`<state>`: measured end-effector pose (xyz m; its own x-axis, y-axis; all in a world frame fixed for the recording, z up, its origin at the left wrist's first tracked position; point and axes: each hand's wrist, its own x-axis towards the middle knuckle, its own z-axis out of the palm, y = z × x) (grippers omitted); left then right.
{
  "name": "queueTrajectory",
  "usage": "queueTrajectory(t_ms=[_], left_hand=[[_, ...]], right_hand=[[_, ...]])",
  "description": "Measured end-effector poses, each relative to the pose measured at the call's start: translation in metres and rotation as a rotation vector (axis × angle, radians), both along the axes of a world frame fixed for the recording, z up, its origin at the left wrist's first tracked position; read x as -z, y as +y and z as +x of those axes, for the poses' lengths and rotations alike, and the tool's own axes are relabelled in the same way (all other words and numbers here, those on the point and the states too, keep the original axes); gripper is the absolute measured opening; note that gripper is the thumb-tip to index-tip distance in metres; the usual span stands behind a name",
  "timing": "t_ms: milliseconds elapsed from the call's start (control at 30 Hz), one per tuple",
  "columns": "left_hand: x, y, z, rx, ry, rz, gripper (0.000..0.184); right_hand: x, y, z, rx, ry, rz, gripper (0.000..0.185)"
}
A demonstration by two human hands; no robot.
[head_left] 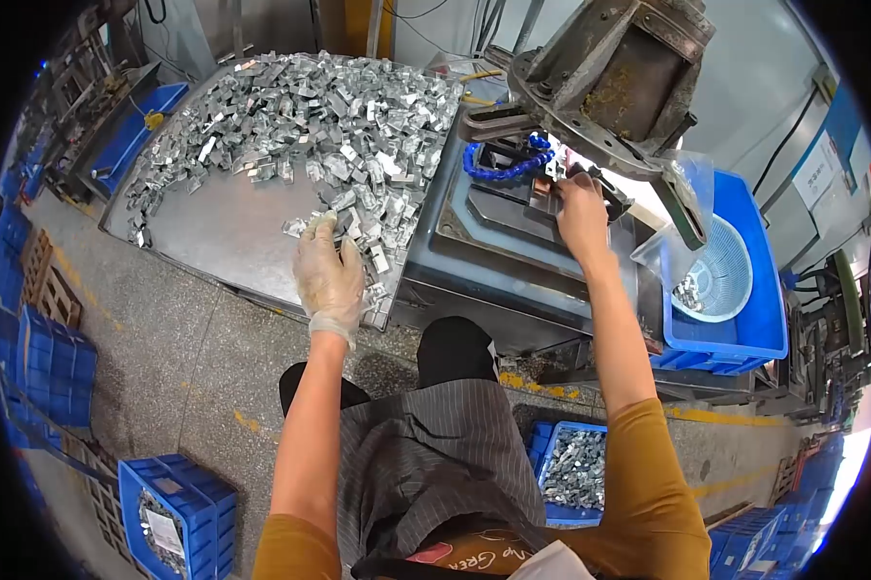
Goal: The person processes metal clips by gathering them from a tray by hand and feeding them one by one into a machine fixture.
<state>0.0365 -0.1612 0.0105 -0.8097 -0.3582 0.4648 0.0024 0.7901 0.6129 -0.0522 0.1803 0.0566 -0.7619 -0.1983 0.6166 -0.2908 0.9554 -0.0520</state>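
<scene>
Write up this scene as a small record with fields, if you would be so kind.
Left hand: gloved, fingertips at the edge of the metal pieces
Right hand: under the machine head, grip unclear
Table: pieces heaped at back and right
Far right: round basket inside a blue crate
Floor: blue bin at lower left

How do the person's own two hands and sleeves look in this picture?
The left hand wears a thin, pale, see-through glove, loose and wrinkled at the wrist. The right hand shows no glove. The left sleeve and right sleeve are plain mustard-brown, leaving both forearms uncovered.
</scene>
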Motion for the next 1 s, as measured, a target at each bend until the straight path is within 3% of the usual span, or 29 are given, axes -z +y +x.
queueTrajectory(t_ms=[367,733,1000], left_hand=[[-0.002,0.002,0.002,-0.014,0.005,-0.009,0.036],[-0.007,0.004,0.003,-0.01,0.062,0.013,0.036],[-0.008,0.005,0.004,-0.033,0.032,0.02,0.037]], right_hand=[[-0.007,-0.004,0.002,0.021,0.131,0.03,0.024],[0.013,-0.098,0.046,-0.387,-0.045,-0.19,0.018],[0.026,-0.154,0.03,-0.484,-0.117,-0.206,0.014]])
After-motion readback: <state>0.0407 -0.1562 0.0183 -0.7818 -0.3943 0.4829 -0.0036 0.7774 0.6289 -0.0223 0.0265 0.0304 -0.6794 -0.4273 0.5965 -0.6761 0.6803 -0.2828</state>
